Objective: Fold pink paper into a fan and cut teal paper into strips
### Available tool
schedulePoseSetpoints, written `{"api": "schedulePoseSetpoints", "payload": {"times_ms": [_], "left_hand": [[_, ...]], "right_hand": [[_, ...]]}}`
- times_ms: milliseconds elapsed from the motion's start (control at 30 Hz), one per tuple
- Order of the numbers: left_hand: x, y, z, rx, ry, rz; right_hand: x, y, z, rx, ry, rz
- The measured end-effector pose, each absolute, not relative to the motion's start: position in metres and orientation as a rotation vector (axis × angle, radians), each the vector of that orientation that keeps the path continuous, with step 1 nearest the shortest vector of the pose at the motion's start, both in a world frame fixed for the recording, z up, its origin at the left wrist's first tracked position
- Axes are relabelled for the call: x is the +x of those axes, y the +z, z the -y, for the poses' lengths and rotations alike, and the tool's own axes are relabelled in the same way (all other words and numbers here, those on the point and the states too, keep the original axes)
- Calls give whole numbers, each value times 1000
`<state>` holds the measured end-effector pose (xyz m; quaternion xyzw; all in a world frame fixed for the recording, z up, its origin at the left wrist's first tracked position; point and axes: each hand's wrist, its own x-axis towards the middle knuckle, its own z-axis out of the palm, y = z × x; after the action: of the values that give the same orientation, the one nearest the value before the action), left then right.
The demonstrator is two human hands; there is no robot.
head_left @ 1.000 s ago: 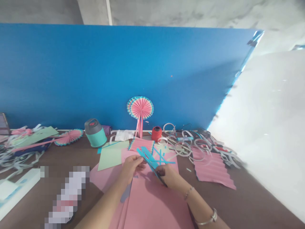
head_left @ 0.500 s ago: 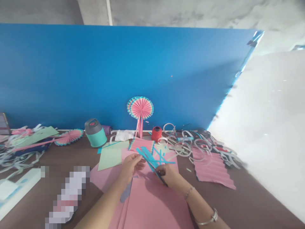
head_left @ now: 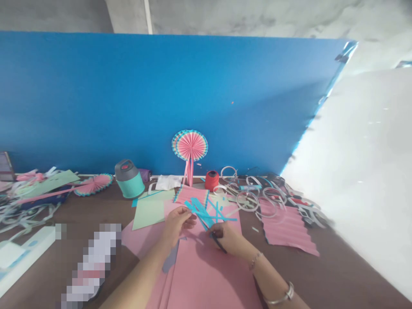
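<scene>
My left hand [head_left: 180, 219] pinches the end of a narrow blue paper strip [head_left: 189, 206] between thumb and fingers. My right hand [head_left: 229, 237] is wrapped round dark-handled scissors [head_left: 219, 244], whose blades point up and left toward that strip. Whether the blades touch the paper is hard to make out. Under and beyond the scissors lie more blue strips [head_left: 220, 210], some crossing each other. Both hands are above stacked pink paper sheets [head_left: 212, 274]. Just behind the strips rests a pleated pink paper piece [head_left: 192, 194] with blue edging.
A round pink paper fan [head_left: 190, 146] stands against the blue panel [head_left: 128, 98]. A teal container [head_left: 129, 182] and a red thread spool [head_left: 211, 181] stand at the back. White rings [head_left: 247, 201] and pleated pink paper [head_left: 289, 227] lie right, a pale green sheet [head_left: 151, 211] left.
The scissors have shifted slightly in my right hand, with more of the handle curve showing. The left hand is almost still.
</scene>
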<state>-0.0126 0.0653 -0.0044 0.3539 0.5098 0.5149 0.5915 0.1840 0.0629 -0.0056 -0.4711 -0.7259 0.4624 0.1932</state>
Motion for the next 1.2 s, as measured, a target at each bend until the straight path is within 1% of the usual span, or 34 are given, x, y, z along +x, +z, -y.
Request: {"api": "schedulePoseSetpoints", "payload": {"times_ms": [100, 300, 700, 933, 1200], "left_hand": [[-12, -4, -65, 825, 1181, -1193], [-14, -2, -64, 850, 1166, -1186], [-7, 3, -58, 877, 1101, -1164], [-3, 6, -55, 872, 1084, -1121], [-4, 1, -57, 885, 1078, -1081]], "right_hand": [[184, -8, -63, -1332, 1317, 2025], [185, -5, -63, -1267, 1507, 1946], [179, 6, -58, -1239, 1592, 1852], [178, 5, -59, -1251, 1585, 1845], [177, -1, -59, -1204, 1668, 1765]]}}
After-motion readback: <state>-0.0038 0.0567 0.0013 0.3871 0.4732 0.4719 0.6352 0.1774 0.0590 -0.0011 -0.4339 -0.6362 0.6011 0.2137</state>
